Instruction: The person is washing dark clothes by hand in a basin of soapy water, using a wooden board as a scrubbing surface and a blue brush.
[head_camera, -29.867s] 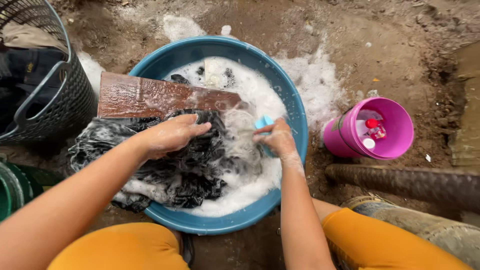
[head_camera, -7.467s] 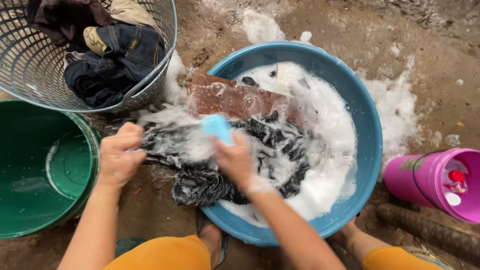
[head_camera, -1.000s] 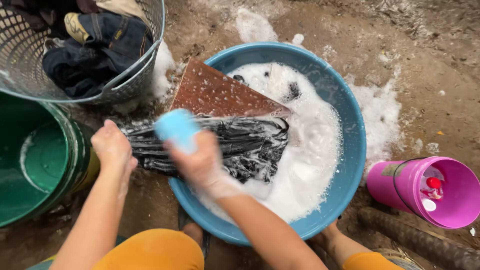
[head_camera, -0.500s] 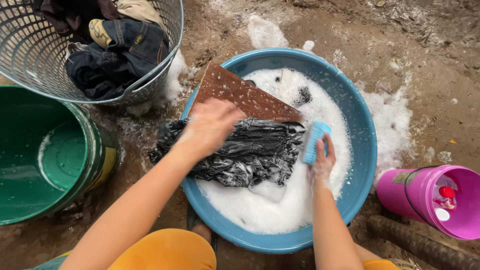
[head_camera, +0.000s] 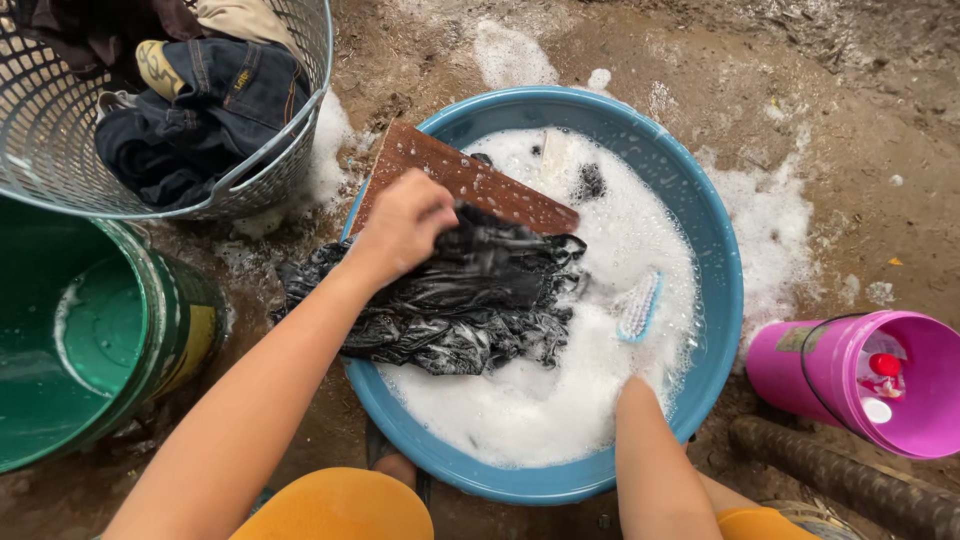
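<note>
A blue basin full of white suds stands on muddy ground. A brown wooden board leans over its left rim. A wet black garment lies across the board and the rim. My left hand is shut on the garment's upper edge, lifting a fold. A light blue scrub brush floats loose on the foam, bristles up. My right forearm reaches into the suds at the basin's near side. The hand itself is hidden under the foam.
A grey mesh basket with jeans and other clothes sits at the upper left. A green bucket stands at the left, a pink bucket holding small bottles lies at the right. A rough dark log runs along the lower right. Foam is spilled around the basin.
My right hand has let go of the brush, which now floats on the suds, and has gone down into the foam. My left hand has closed on the garment's edge.
</note>
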